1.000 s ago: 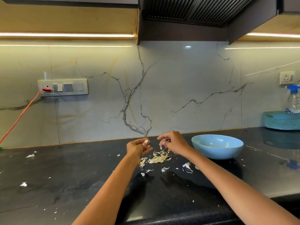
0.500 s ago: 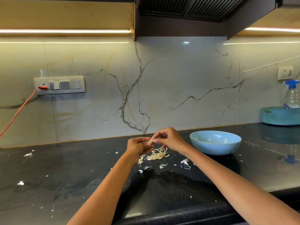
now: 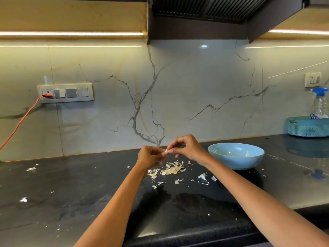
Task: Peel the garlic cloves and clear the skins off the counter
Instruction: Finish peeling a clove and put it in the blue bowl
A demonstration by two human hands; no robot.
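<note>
left hand (image 3: 149, 156) grips the garlic clove (image 3: 166, 151), right hand (image 3: 185, 147) pinches its skin. i'd peel slowly over the skin pile (image 3: 171, 169) so flakes don't scatter.

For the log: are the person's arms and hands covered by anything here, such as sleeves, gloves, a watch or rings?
Nothing worn shows. Both forearms are bare up to the frame's bottom edge, with no sleeve in view. The left hand and right hand have no gloves, and neither wrist carries a watch or band. Rings: none visible.
</note>
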